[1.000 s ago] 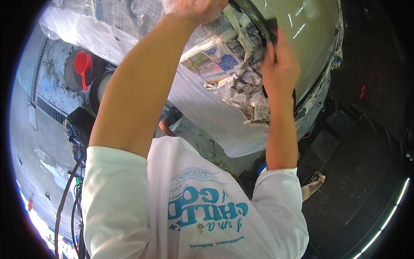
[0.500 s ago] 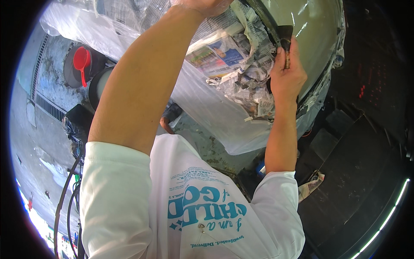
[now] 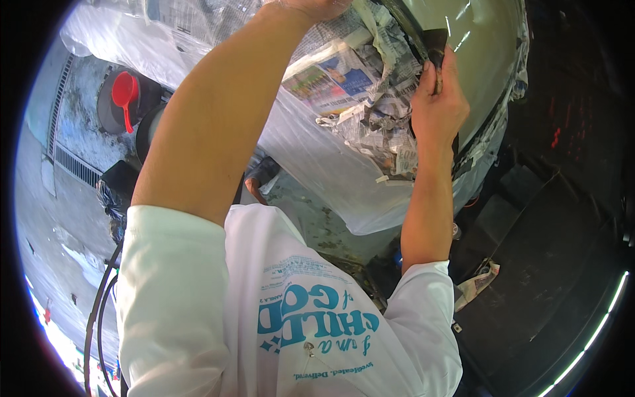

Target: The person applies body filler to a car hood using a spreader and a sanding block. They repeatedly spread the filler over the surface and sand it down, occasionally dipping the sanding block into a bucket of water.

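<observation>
A glossy pale-green curved panel (image 3: pixel 489 59) fills the upper right of the frame, smooth and reflective. Left of it, a clear plastic sheet (image 3: pixel 311 172) drapes down toward the centre, thin and wrinkled, with crumpled newspaper masking (image 3: pixel 370 112) taped along the panel's edge. The step in hand looks like working the panel's edge beside the masking. The right hand (image 3: pixel 438 109), upper right of centre, is closed in a pinch around a small dark flat piece (image 3: pixel 436 41) held against the panel's dark border. The left hand (image 3: pixel 317 6) reaches to the top edge and is mostly cut off, so its grip cannot be told. The next move likely calls for steady, light pressure along the curve without tearing paper. A red scoop (image 3: pixel 124 96) sits upper left
</observation>
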`<act>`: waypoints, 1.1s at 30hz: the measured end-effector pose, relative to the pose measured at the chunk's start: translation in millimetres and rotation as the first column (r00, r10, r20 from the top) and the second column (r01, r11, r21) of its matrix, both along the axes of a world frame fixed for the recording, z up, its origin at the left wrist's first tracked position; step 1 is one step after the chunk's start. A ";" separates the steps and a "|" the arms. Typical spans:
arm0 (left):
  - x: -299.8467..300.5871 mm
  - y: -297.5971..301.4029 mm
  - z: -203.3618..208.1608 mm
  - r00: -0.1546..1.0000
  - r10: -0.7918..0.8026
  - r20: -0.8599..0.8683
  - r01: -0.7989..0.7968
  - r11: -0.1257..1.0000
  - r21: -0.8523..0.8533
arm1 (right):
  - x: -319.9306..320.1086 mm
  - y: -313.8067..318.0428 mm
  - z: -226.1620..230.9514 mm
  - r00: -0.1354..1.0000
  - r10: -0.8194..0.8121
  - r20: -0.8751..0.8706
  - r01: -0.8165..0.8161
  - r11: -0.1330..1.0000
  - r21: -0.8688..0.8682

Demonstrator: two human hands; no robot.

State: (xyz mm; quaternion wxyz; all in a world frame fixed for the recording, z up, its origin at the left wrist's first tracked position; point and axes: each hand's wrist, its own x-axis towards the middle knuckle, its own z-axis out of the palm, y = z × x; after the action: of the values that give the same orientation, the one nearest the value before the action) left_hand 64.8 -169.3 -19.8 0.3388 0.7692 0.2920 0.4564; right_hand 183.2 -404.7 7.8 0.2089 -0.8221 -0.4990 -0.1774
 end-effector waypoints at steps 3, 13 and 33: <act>0.8 0.2 -0.2 0.998 0.032 -0.053 -0.029 0.998 0.063 | 0.9 -1.5 -0.1 1.000 -0.007 -0.031 0.007 1.000 -0.017; -3.0 -2.2 3.0 0.974 0.184 -0.135 -0.147 0.957 0.249 | 5.9 -2.0 -9.4 0.999 -0.017 0.034 0.016 0.999 0.035; -0.4 -3.4 14.3 0.929 0.277 -0.247 -0.213 0.943 0.257 | 3.9 20.8 10.7 1.000 0.007 -0.021 -0.007 1.000 0.001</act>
State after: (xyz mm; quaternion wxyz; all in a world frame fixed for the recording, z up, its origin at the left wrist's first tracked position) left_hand 64.4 -172.7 -5.4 0.1445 0.8166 0.3772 0.4123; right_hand 187.1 -383.9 18.5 0.2152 -0.8221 -0.4995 -0.1684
